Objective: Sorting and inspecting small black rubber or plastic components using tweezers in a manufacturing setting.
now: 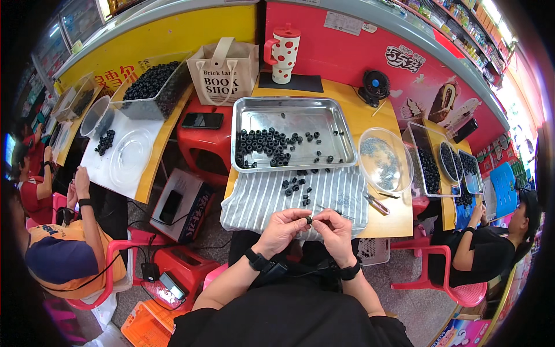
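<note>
Basically all down to one tiny gap here: small black piece right at the fingertips, dead centre in front of the body, just above the near side of the striped cloth. Left hand coming in from the left, closed to a pinch of thumb and forefinger around the piece. Right hand facing it from the other side, fingers curled, tips nearly together and right up against the piece; can't tell whether gripping anything of its own. So, nearer hand: left, though only by a hair. Long axis? No idea, too small and too covered by fingers.

Straight ahead and a touch left, loose black pieces on the cloth, closer to the left fingertips than the right. Beyond those, same direction, the metal tray with lots more inside, mostly toward its left end. Off to the right, nearer the right hand: clear round tub with small greyish bits, plus a hand tool lying at a slant.
</note>
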Action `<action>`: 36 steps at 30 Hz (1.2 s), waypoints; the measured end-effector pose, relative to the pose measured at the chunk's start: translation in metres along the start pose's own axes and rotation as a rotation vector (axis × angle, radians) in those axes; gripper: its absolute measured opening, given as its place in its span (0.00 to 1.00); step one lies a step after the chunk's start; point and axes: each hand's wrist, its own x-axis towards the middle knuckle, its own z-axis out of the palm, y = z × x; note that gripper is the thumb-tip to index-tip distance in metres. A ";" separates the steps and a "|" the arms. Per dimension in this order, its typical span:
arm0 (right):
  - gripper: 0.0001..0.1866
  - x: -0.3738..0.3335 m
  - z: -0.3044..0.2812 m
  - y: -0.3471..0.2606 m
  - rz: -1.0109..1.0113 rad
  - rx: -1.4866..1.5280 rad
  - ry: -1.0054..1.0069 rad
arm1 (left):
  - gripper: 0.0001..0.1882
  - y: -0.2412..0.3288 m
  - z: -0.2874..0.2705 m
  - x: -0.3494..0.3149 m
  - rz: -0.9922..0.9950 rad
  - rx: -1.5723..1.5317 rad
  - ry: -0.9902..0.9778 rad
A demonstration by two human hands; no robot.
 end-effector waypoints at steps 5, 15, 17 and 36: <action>0.03 0.001 -0.003 0.004 0.103 0.136 -0.015 | 0.12 -0.004 -0.007 0.001 0.017 -0.013 -0.019; 0.02 0.002 -0.005 0.010 0.151 0.233 -0.028 | 0.09 -0.008 -0.006 0.002 0.070 -0.019 -0.006; 0.02 0.002 -0.005 0.009 0.145 0.227 -0.029 | 0.09 -0.007 -0.006 0.002 0.067 -0.019 -0.001; 0.04 0.008 -0.002 0.019 0.053 0.151 -0.062 | 0.11 -0.008 -0.009 0.001 0.052 0.102 0.015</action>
